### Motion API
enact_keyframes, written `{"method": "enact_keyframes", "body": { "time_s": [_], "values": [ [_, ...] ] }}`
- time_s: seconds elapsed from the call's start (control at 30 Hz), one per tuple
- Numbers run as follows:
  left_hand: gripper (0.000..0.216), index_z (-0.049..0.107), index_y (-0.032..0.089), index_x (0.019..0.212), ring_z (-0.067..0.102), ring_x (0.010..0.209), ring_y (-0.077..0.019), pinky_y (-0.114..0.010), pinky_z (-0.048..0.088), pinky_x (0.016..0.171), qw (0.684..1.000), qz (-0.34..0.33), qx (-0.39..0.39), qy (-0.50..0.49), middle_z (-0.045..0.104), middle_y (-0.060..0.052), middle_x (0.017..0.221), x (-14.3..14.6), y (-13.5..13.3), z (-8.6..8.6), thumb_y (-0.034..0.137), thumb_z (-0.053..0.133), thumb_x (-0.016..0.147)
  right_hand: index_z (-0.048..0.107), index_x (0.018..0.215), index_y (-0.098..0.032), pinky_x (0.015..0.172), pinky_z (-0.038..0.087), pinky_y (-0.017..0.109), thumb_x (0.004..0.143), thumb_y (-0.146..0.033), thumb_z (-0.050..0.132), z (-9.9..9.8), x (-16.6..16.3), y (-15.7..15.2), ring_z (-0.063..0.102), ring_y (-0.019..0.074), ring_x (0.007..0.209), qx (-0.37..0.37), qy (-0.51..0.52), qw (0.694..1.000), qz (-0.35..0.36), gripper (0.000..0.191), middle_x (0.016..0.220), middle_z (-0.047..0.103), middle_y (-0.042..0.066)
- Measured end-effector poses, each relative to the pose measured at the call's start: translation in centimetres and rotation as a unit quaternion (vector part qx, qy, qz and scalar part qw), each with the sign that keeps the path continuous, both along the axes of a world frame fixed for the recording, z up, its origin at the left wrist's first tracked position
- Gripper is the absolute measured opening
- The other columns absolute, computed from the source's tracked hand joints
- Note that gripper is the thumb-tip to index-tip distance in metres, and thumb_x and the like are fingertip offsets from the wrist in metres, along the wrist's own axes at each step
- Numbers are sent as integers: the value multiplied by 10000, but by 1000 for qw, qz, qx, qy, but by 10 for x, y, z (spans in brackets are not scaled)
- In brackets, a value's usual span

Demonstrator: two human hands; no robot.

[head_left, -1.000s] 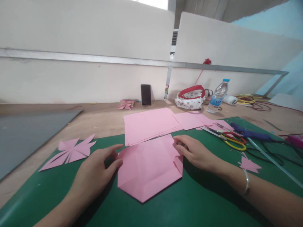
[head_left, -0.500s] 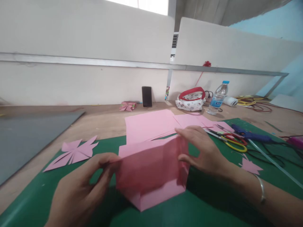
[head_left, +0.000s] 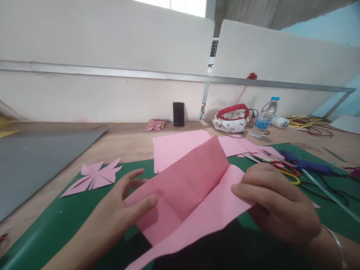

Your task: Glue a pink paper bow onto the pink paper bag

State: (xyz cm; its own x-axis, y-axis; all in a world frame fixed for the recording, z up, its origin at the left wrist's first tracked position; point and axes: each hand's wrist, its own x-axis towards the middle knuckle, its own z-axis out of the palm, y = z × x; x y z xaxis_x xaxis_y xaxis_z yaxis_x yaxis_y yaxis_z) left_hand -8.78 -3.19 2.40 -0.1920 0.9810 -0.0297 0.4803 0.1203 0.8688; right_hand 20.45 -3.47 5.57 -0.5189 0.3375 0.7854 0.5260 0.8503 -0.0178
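Observation:
A creased pink paper sheet [head_left: 194, 195] is lifted off the green cutting mat [head_left: 70, 221], part unfolded and sloping toward me. My right hand [head_left: 277, 202] pinches its right edge, fingers curled over the paper. My left hand [head_left: 126, 210] touches the sheet's left edge, thumb on top and fingers stretched out behind it. A stack of flat pink sheets [head_left: 177, 148] lies just beyond. A cut pink paper flower shape [head_left: 94, 176] rests on the mat to the left.
Scissors with red and yellow handles [head_left: 277, 165] and a blue glue gun [head_left: 305, 165] lie at right. Farther back stand a phone [head_left: 178, 114], a small pink flower [head_left: 156, 125], a red-rimmed pouch [head_left: 230, 118] and a water bottle [head_left: 264, 118]. A grey board [head_left: 33, 153] covers the left.
The folded paper lay flat on the mat; both hands picked it up and opened it out, so it now slopes toward me. My right hand moved right and nearer.

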Motion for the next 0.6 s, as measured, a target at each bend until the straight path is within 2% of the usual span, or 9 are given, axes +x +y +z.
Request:
{"method": "enact_keyframes", "body": {
  "time_s": [0.07, 0.1, 0.2, 0.27, 0.33, 0.47, 0.53, 0.6],
  "values": [
    [539, 645, 212, 1085, 687, 832, -250, -316, 550, 692, 994, -37, -86, -58, 733, -51, 954, 1, -1, 4, 514, 680, 641, 636, 938, -160, 674, 500, 323, 824, -53, 554, 1, 0, -1, 590, 182, 776, 8, -16, 1000, 14, 177, 798, 648, 63],
    [474, 680, 209, 1002, 686, 778, -236, -295, 536, 664, 991, -47, -107, -57, 745, -33, 857, 0, -1, 6, 504, 687, 631, 637, 922, -151, 695, 505, 329, 829, -50, 548, 2, -1, -1, 598, 187, 806, 9, -17, 1000, 21, 164, 820, 660, 71],
    [367, 710, 199, 858, 647, 702, -207, -261, 472, 597, 997, 6, -74, 29, 727, -2, 715, -9, 5, 12, 492, 690, 638, 634, 892, -143, 771, 509, 349, 841, -55, 543, 0, -4, 2, 630, 203, 911, -5, -29, 999, 43, 136, 920, 696, 93],
    [324, 710, 188, 823, 620, 680, -182, -244, 449, 590, 998, 57, -33, 24, 713, 11, 703, -18, 12, 14, 456, 704, 641, 632, 884, -142, 818, 499, 348, 847, -61, 548, -2, -6, 5, 650, 197, 935, -14, -52, 996, 67, 123, 939, 715, 90],
    [294, 706, 171, 823, 605, 654, -156, -228, 449, 579, 996, 89, -8, -31, 706, 15, 711, -24, 18, 12, 406, 713, 648, 631, 883, -144, 864, 480, 341, 863, -63, 528, -6, -8, 9, 665, 183, 931, -20, -76, 993, 90, 133, 931, 728, 79],
    [300, 692, 167, 888, 624, 657, -144, -211, 470, 560, 991, 102, 0, -91, 714, 14, 762, -33, 28, 2, 367, 708, 664, 621, 955, -141, 935, 445, 352, 894, -71, 471, -11, -6, 15, 665, 185, 958, -36, -133, 981, 138, 177, 962, 729, 83],
    [310, 688, 173, 908, 638, 671, -152, -216, 486, 566, 989, 108, 10, -101, 717, 11, 776, -38, 32, -4, 368, 700, 667, 624, 961, -157, 914, 460, 353, 910, -109, 459, -10, -4, 17, 667, 189, 936, -60, -167, 969, 171, 179, 947, 726, 81],
    [318, 685, 182, 923, 640, 659, -155, -217, 486, 551, 987, 122, 21, -103, 713, 14, 758, -42, 35, -10, 365, 695, 664, 631, 878, -188, 836, 492, 320, 935, -157, 419, -9, -5, 16, 671, 169, 838, -112, -205, 953, 192, 222, 878, 723, 64]
  ]
}}
